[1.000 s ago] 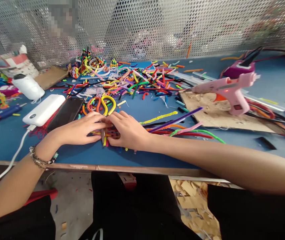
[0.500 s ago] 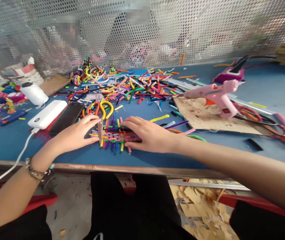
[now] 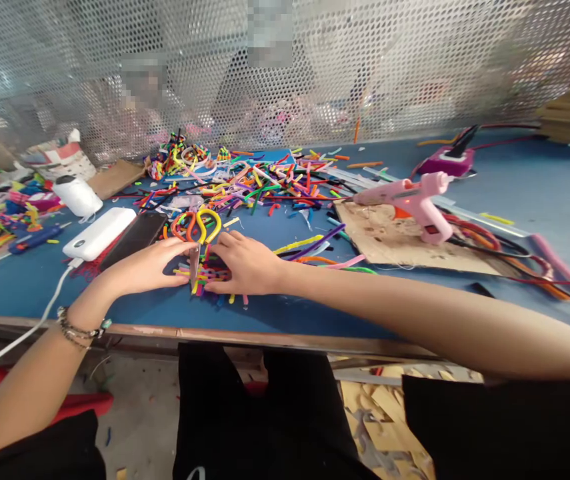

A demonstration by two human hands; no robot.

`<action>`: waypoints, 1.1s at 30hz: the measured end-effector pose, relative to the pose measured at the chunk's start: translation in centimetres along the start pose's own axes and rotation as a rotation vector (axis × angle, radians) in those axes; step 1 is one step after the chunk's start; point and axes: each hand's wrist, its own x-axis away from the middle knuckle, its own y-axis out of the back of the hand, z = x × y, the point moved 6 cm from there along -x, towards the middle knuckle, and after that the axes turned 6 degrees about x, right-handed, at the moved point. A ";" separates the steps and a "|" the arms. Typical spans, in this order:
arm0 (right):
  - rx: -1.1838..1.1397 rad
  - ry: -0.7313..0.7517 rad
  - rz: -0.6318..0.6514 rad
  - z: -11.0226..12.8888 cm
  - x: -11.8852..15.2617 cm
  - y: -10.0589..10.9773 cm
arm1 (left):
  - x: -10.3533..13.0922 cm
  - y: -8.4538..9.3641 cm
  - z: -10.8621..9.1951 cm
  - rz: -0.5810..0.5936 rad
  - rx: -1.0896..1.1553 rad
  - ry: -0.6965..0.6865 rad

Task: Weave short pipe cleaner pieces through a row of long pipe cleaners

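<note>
A small lattice of woven, many-coloured pipe cleaners [image 3: 216,274] lies on the blue table near its front edge. Scissors [image 3: 203,227] with yellow and orange handles lie across its left end, blades toward me. My left hand [image 3: 152,267] is at that end, thumb and fingers apart, fingertips beside the blades. Over the lattice rests my right hand [image 3: 247,265], its thumb on the near side and its fingers on the far side, hiding much of the weave. Long loose pipe cleaners [image 3: 315,248] stick out beyond my right wrist.
A pink glue gun [image 3: 409,200] stands on stained cardboard [image 3: 379,243] at right. A white power bank [image 3: 99,233] and dark phone [image 3: 135,239] lie at left. Cut pipe cleaners [image 3: 259,180] are heaped behind. A perforated metal screen [image 3: 325,80] rises at the back.
My right hand has slid left along the lattice, closer to the scissors and my left hand. My left hand stays by the blades. The view has shifted slightly.
</note>
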 end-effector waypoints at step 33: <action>-0.163 -0.025 -0.101 -1.9 3.0 -0.3 | -2.0 -0.3 -4.5 0.061 -0.232 -0.113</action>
